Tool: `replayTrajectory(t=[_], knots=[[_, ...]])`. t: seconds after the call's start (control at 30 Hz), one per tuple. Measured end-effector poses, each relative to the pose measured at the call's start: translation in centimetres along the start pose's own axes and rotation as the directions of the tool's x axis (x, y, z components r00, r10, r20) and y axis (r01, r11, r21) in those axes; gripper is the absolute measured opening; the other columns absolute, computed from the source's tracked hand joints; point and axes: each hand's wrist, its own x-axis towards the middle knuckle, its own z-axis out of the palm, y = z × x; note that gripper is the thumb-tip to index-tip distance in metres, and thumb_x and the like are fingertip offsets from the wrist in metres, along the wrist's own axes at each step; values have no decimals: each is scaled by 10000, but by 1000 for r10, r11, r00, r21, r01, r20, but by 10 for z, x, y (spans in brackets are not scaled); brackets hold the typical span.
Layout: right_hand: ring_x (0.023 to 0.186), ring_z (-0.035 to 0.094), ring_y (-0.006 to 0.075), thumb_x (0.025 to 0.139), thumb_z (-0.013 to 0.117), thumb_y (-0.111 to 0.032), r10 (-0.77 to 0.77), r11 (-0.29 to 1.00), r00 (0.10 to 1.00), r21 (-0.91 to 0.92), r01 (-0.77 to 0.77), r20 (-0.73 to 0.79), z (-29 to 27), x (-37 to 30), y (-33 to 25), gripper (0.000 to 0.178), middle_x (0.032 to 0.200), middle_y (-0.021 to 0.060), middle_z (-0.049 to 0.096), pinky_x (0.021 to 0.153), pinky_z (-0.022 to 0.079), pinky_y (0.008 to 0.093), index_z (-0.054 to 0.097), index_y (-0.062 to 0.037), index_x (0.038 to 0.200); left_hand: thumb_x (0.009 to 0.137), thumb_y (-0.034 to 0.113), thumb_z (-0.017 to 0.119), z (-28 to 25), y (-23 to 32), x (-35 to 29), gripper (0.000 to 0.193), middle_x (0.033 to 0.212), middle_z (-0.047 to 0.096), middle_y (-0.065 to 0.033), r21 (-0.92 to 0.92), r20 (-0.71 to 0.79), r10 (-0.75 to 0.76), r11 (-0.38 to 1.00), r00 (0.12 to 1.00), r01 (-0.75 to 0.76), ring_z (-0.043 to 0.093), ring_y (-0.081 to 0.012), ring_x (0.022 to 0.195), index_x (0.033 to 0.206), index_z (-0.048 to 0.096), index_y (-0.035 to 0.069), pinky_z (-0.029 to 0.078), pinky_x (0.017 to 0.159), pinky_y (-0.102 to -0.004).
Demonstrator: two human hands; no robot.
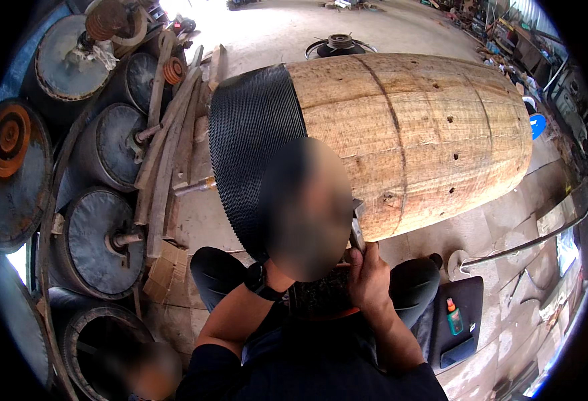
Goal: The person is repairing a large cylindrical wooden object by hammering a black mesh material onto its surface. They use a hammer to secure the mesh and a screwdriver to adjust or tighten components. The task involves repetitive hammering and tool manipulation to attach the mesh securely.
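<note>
In the head view, the large wooden drum [414,140] lies crosswise before the seated person. Its long axis runs from left to right; the left end wears a black ridged covering [250,127], and a metal shaft [195,186] there points to the left. The right hand [368,271] is at the near side of the drum, thumb and fingers pinching a metal tool [356,234], which points upward along the wood. The left hand [284,266] is mostly under a blur beside the covering, so I cannot tell its fingers. On the black mat [471,294], a green bottle [455,321] lies between the side edges.
</note>
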Motion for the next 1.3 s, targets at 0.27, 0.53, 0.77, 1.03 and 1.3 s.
replayTrajectory(t=[0.27,0.53,0.77,1.03,1.3], knots=[[692,649,497,997,570,-128,98,990,994,-103,-93,43,0,2,-5,172,749,271,643,596,520,521,551,11,1097,861,86,662,-12,10,2,697,1017,623,-185,159,-8,96,983,995,-93,634,-320,838,1480,371,-47,528,733,-452],[773,656,508,991,588,-163,188,953,969,-268,-140,162,0,7,-9,264,831,290,669,632,543,517,541,15,1180,882,184,696,-21,39,-111,295,1098,636,-170,123,306,-101,990,947,65,641,-334,993,1114,652,7,529,864,-455],[587,574,196,1042,474,-233,4,944,973,321,72,-230,7,-21,7,261,684,100,577,511,413,343,515,25,1034,862,296,712,-22,53,-164,354,1049,644,-202,21,739,-128,986,661,167,643,-359,972,1033,660,-9,526,835,-454],[523,421,98,1081,445,-271,28,938,981,344,41,-193,11,-15,-7,274,632,1,463,481,338,247,496,-35,951,943,173,576,23,38,-192,231,906,665,-229,-16,679,-216,951,702,307,654,-373,818,915,686,-29,531,734,-469],[651,603,196,1038,488,-178,101,995,994,11,-100,-36,10,-9,-14,190,696,133,576,588,497,366,530,7,1032,911,191,606,-4,44,-180,213,984,669,-181,-145,665,-15,978,747,148,647,-343,891,928,670,-12,527,773,-437]])
